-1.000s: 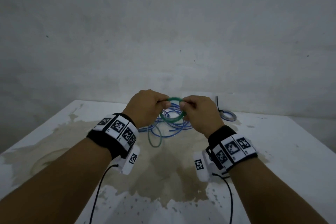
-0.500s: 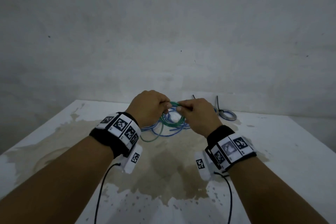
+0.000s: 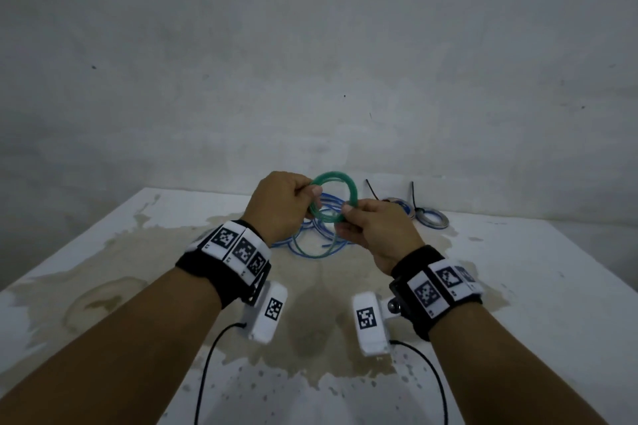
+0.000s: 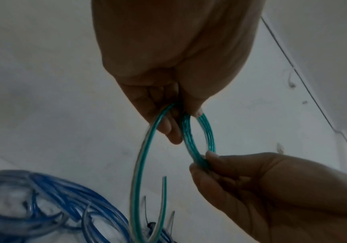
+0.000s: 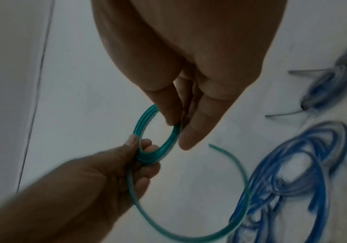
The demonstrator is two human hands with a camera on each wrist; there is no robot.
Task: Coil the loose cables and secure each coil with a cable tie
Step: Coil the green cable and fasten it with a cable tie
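While we look for print, we find only the black-and-white square codes on the two wristbands (image 3: 238, 249) and the two white camera housings (image 3: 268, 312) under the wrists; no word, brand or label is readable on anything. We count one green cable (image 3: 332, 198), wound into a small coil of several turns and held in the air between both hands. Our left hand (image 3: 281, 209) pinches the coil's left side between thumb and curled fingers, and our right hand (image 3: 374, 233) pinches its lower right side the same way, thumb (image 5: 169, 113) pressed against the strands. From under the left fingers (image 4: 166, 126) one loose green tail (image 5: 236, 185) curves down and away in a wide arc, its cut end free just below the right fingertips. Beyond and beneath the fingers lies one tangled heap of blue cables (image 3: 321, 235) on the stained white table (image 3: 518, 304); we cannot tell how many strands it holds. Farther out past the right knuckles rest two finished coils (image 3: 431, 217), each with a black cable tie (image 3: 372, 189) sticking up.
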